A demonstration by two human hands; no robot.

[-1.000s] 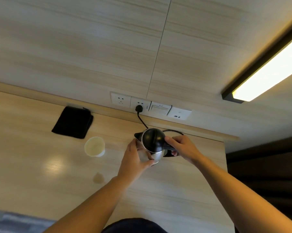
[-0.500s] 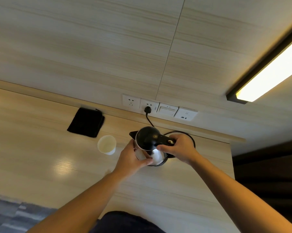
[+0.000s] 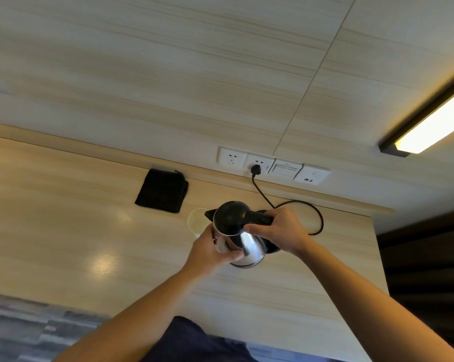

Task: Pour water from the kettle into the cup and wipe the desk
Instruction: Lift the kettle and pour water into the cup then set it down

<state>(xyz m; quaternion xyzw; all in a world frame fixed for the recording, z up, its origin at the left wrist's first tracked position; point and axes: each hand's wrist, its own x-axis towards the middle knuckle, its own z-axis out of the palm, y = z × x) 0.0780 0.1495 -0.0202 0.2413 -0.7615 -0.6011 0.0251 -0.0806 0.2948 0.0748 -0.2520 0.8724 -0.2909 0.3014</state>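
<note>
A steel kettle (image 3: 248,245) with a black lid and handle hangs above the wooden desk (image 3: 64,244), tilted to the left. My right hand (image 3: 282,232) grips its black handle. My left hand (image 3: 210,253) presses against the steel body from the left. The spout points at a white paper cup (image 3: 196,220), which stands just left of the kettle and is partly hidden behind it. A folded black cloth (image 3: 162,190) lies flat near the wall, up and left of the cup.
The kettle's black base (image 3: 271,248) sits under my right hand, its cord (image 3: 317,218) looping to a plug in the wall sockets (image 3: 257,163). The desk's right edge (image 3: 377,257) drops to a dark gap. A lit lamp strip (image 3: 429,126) hangs at upper right.
Both hands have lifted the kettle off its base and carried it left toward the cup, tilting the spout over the cup's rim. The camera view shifted too.
</note>
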